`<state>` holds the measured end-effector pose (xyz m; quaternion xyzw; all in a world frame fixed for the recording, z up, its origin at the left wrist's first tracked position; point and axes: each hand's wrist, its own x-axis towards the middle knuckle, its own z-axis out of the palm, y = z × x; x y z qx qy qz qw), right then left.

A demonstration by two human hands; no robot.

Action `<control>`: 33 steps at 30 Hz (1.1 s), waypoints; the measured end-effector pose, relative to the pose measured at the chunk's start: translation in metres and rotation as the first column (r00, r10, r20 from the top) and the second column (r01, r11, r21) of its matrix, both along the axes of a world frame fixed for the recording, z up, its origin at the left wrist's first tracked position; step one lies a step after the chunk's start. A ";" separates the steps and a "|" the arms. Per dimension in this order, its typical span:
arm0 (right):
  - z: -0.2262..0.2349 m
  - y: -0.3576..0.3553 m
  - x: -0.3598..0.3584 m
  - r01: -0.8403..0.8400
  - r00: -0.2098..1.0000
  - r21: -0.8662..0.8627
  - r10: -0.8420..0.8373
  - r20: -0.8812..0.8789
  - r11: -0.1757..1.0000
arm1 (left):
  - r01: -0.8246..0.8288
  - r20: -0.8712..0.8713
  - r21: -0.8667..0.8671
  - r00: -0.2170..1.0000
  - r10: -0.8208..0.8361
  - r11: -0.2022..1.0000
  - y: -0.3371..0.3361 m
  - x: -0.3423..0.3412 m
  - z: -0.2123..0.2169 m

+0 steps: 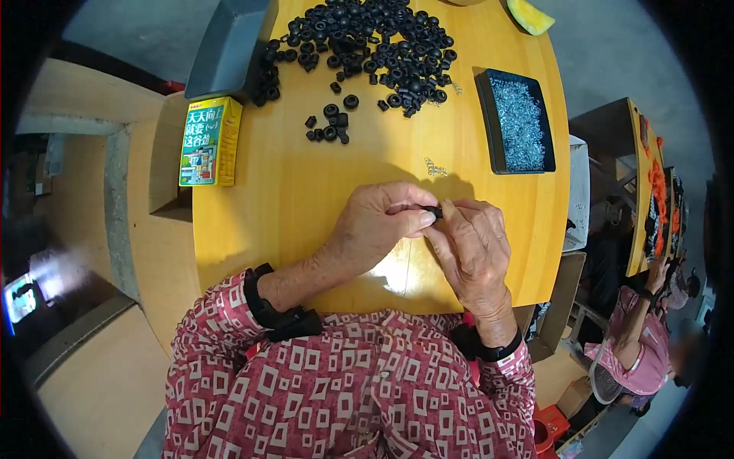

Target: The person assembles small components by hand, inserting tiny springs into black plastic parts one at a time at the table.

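Note:
Both hands meet over the near part of the yellow wooden table (306, 222). Between the thumb and fingertips of my left hand (382, 214) is a small black plastic part (433, 211). My right hand (472, 241) pinches the same part from the other side. Fingers cover most of it, so its full shape is hidden. Just beyond the hands lie several small metal springs (436, 168). Farther off, a small group of black plastic parts (330, 133) sits apart from a large heap of similar black parts (397, 53).
A black tray full of small springs (520, 122) stands at the right. At the left are a drink carton (208, 141) and a grey bin (229, 50). A melon slice (530, 17) lies at the far right edge. Another person (634, 336) works at a table on the right.

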<state>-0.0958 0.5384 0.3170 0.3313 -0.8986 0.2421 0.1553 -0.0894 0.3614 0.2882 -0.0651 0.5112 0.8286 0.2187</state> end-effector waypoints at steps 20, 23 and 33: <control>0.000 -0.004 -0.001 0.100 0.995 -0.101 -0.101 -0.005 0.990 | 0.098 -0.071 -0.089 0.992 -0.105 0.991 -0.004 -0.008 0.002; -0.004 -0.003 -0.003 0.127 0.992 -0.058 -0.126 0.008 0.990 | 0.035 -0.140 -0.104 0.989 -0.050 0.994 0.003 -0.004 -0.001; -0.007 0.002 -0.010 0.010 0.997 0.033 -0.007 -0.076 0.999 | 0.044 -0.092 -0.219 0.994 -0.065 0.975 0.001 -0.003 0.003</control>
